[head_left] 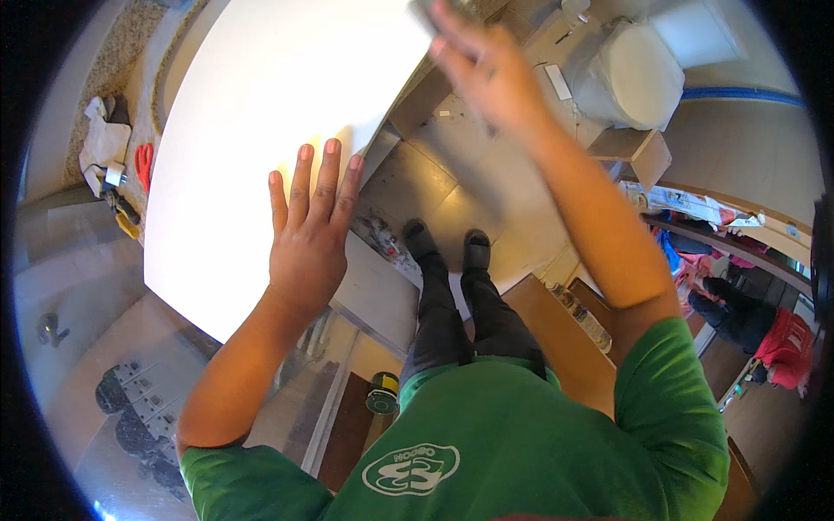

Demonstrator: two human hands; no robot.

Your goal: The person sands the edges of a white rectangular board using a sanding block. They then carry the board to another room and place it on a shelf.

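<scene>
A large, brightly lit white panel (252,104) stretches across the upper left, over part of a counter. My left hand (308,234) lies flat on it near its right edge, fingers spread and pointing away from me. Raised by the panel's far right edge, my right hand (495,78) is closed around a grey object (427,12). Motion blur and the frame's top edge keep me from telling what kind of object it is.
On the counter left of the panel lie red-handled scissors (143,165), a white plug adapter (114,174) and a yellow-and-black tool (127,221). A toilet (638,78) stands at the far right. Brown boards (556,339) rise near my legs. Clothes fill a shelf (686,252) at right.
</scene>
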